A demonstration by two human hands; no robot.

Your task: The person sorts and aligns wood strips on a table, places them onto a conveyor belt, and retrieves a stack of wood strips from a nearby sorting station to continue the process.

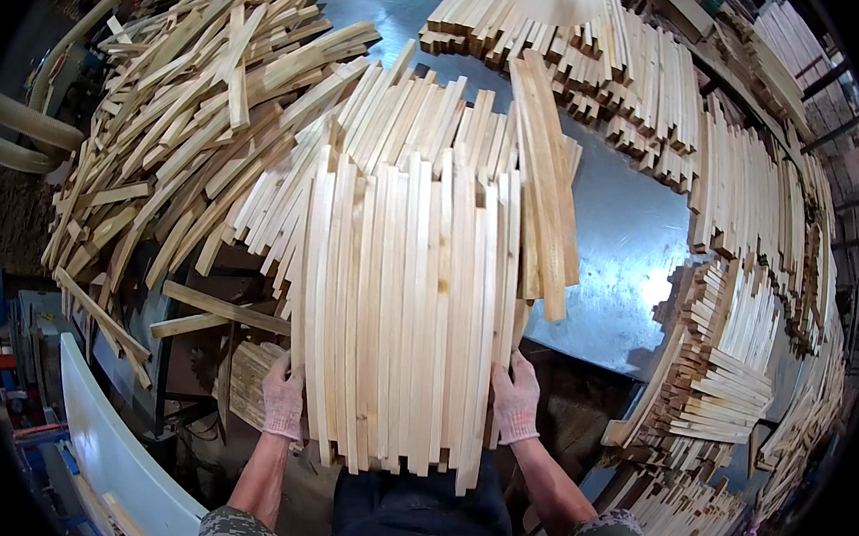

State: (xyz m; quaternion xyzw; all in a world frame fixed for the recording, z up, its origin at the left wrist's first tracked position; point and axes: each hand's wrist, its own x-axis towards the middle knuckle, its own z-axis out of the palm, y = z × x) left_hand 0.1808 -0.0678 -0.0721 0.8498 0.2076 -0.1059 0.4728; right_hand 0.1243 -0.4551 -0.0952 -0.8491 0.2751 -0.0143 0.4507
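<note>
I hold a wide bundle of pale wooden slats [402,306] side by side, their near ends toward my body. My left hand [284,399], in a white knit glove, presses the bundle's left side. My right hand [515,399], gloved the same way, clamps its right side. The slats run away from me over the grey metal table [621,242]. Behind them lies another row of slats [430,119], and a few slats [547,182] lean at an angle on the right.
A loose heap of slats [176,121] fills the left. Neat stacks of slats [565,38] curve along the back and the right side [731,369]. A white panel [108,445] stands at lower left, machinery beyond it.
</note>
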